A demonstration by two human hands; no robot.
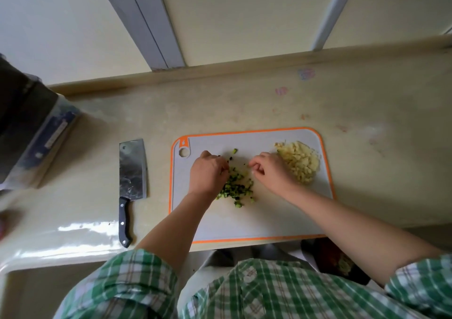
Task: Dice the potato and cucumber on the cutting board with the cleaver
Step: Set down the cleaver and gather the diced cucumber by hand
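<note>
Plaid-sleeved left hand and right hand curl over cucumber dice.

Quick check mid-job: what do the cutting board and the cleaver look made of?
Cutting board: likely plastic, matte pale grey with an orange rim and moulded hanging hole. Cleaver: blade looks like steel, shiny and reflective with smears; handle dark, probably plastic or wood, with pale rivets.

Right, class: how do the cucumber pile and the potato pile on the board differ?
The cucumber pile is dark green; the potato pile is pale yellow. The cucumber pile lies scattered centrally; the potato pile is heaped further right. Both are diced small.
</note>
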